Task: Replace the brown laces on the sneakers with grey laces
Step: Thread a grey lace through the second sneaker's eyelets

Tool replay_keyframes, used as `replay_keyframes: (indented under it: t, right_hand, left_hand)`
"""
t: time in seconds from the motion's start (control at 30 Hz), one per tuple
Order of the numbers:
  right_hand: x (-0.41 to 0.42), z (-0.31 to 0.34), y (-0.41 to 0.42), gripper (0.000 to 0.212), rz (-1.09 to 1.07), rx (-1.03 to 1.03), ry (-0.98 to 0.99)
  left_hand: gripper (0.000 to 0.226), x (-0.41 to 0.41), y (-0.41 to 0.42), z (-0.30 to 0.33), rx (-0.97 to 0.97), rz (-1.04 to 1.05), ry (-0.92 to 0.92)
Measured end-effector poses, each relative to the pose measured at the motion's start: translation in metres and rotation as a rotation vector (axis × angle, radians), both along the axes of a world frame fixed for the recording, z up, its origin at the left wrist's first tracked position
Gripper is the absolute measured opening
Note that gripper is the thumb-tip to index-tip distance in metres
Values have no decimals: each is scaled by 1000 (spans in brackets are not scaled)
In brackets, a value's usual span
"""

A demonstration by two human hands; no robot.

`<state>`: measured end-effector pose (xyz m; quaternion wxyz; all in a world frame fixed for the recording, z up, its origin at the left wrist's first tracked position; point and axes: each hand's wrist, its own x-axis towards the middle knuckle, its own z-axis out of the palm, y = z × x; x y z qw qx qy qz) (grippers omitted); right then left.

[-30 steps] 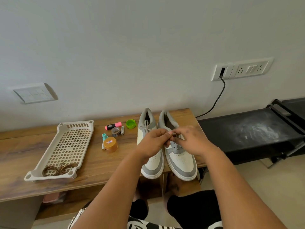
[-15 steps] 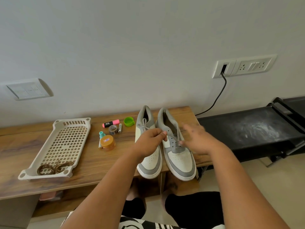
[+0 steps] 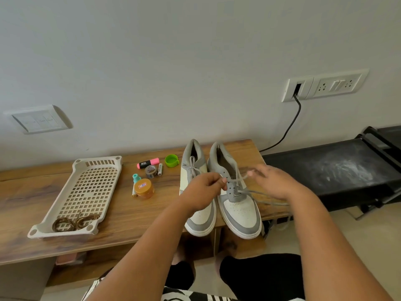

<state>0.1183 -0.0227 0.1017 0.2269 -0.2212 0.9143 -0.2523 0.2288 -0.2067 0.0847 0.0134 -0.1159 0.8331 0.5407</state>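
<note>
Two grey-and-white sneakers stand side by side on the wooden table (image 3: 108,213), toes toward me. The left sneaker (image 3: 196,170) wears a grey lace tied in a bow. The right sneaker (image 3: 236,205) is partly threaded with a grey lace (image 3: 258,193) whose loose ends trail right, over the table edge. My left hand (image 3: 204,190) pinches one lace end over the eyelets. My right hand (image 3: 275,183) hovers to the right of the shoe with fingers stretched out, a lace strand running by its fingertips. The brown laces (image 3: 71,222) lie coiled in a beige perforated tray (image 3: 86,187).
Left of the shoes lie a pink highlighter (image 3: 147,163), a green cap (image 3: 171,160), a tape roll (image 3: 151,171), a battery (image 3: 160,169), a teal-capped tube (image 3: 136,178) and an orange-lidded jar (image 3: 143,189). A black treadmill deck (image 3: 338,168) adjoins the table's right; a cable (image 3: 288,129) hangs from the wall socket.
My hands were together over the right sneaker's eyelets. My right hand has since swung out to the right and opened, drawing lace through, while my left hand keeps its pinch.
</note>
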Motion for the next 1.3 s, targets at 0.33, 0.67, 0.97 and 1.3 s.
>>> replay_keyframes:
  t: [0.33,0.67,0.97,1.3]
  right_hand:
    - [5,-11,-15,12,36,-393,-247]
    - [-5,-31,-6,4,-115,-153,-123]
    - [-6,-24,-11,6,-94,-54,-18]
    - [4,-33,-31,18,54,-11,76]
  left_hand:
    - [24,-10,16,-13,76,126,21]
    - [48,-53,36,-47,-329,382,-200]
    - [37,-47,37,-49,-484,324,-152]
    - [23,-38,33,-49,-272,382,-128]
